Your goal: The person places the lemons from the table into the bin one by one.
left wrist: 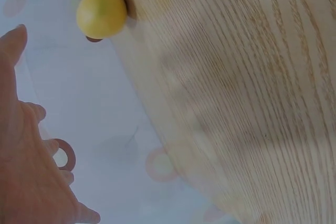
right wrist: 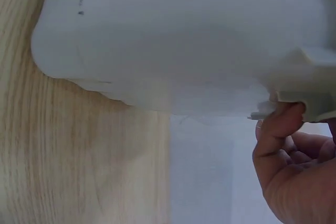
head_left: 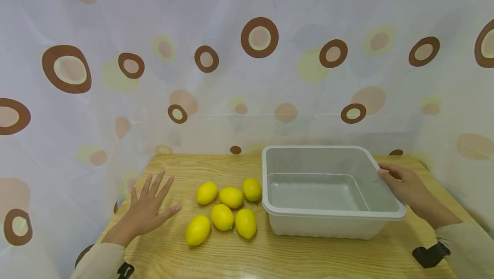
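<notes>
A light grey plastic basin (head_left: 335, 225) with nothing in it stands at the right of the wooden table. My right hand (head_left: 411, 189) grips its right rim; in the right wrist view, curled fingers of the right hand (right wrist: 299, 166) hook under that rim. To the basin's left lie several yellow lemons (head_left: 222, 217) in a loose cluster. My left hand (head_left: 148, 210) is spread with straight fingers left of the lemons, apart from them. From the left wrist, a lemon (left wrist: 102, 14) shows beyond the thumb of the left hand (left wrist: 31, 166).
The wooden table (head_left: 293, 257) has its back edge against a pale curtain (head_left: 231, 86) printed with brown and yellow ovals. The curtain also hangs along both sides. Dark straps (head_left: 431, 255) sit at the wrists over light sleeves.
</notes>
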{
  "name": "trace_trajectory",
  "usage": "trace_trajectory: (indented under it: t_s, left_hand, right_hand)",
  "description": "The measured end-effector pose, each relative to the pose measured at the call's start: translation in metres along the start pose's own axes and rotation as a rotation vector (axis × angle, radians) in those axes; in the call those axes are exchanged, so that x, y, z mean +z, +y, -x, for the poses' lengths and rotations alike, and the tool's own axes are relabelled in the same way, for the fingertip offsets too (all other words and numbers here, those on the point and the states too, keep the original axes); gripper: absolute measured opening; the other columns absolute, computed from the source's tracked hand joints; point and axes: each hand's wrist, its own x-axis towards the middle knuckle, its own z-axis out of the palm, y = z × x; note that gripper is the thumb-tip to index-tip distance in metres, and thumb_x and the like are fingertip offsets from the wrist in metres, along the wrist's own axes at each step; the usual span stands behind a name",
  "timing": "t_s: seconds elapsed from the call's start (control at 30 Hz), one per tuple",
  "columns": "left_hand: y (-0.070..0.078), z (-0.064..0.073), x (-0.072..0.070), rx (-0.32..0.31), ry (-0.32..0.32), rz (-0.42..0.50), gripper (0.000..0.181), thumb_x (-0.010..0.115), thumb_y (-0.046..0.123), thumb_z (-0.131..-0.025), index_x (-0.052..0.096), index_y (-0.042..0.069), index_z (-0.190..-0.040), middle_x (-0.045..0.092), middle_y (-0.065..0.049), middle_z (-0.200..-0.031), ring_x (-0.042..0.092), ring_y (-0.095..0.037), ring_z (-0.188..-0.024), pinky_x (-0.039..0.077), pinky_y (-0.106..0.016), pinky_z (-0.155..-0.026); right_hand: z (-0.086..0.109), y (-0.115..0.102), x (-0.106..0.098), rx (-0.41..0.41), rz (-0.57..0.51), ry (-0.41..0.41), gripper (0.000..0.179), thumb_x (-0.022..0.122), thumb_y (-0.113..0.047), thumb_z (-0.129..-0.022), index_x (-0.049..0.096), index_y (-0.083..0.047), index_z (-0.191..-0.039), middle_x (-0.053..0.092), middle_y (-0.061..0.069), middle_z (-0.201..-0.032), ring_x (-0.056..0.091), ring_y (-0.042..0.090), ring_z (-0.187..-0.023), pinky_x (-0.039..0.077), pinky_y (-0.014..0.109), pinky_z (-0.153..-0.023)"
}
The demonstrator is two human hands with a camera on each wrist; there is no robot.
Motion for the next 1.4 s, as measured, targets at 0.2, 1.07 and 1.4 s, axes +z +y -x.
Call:
trace_trajectory:
  t_s: [0.2, 1.07, 1.4]
  left_hand:
    - [0.004, -0.003, -0.001, 0.01, 0.001, -0.008, 0.082, 0.05, 0.056, -0.093, 0.009, 0.022, -0.156, -0.004, -0.015, -0.16, -0.008, -0.048, -0.142, -0.005, -0.081, -0.095]
    - [0.078, -0.077, -0.022, 0.259, -0.019, 0.224, 0.077, 0.062, 0.041, -0.092, 0.023, 0.014, -0.153, 0.01, -0.013, -0.16, 0.016, -0.041, -0.143, 0.025, -0.065, -0.107]
    - [0.126, -0.087, 0.004, 0.32, -0.204, 0.219, 0.069, 0.066, 0.035, -0.09, 0.035, 0.015, -0.149, 0.026, -0.016, -0.154, 0.027, -0.038, -0.139, 0.032, -0.056, -0.108]
  right_hand:
    - [0.0, 0.001, 0.003, -0.033, 0.015, 0.064, 0.052, 0.041, -0.025, -0.104, 0.037, 0.012, -0.139, 0.059, 0.024, -0.104, 0.056, -0.002, -0.073, 0.053, 0.03, -0.056]
    - [0.003, 0.002, 0.007, -0.004, 0.022, 0.1, 0.055, 0.043, -0.028, -0.103, 0.035, 0.01, -0.142, 0.056, 0.032, -0.11, 0.056, -0.002, -0.073, 0.053, 0.029, -0.056]
    - [0.004, 0.001, 0.007, 0.003, 0.0, 0.113, 0.055, 0.044, -0.029, -0.103, 0.036, 0.01, -0.141, 0.059, 0.029, -0.107, 0.058, 0.0, -0.071, 0.054, 0.03, -0.055]
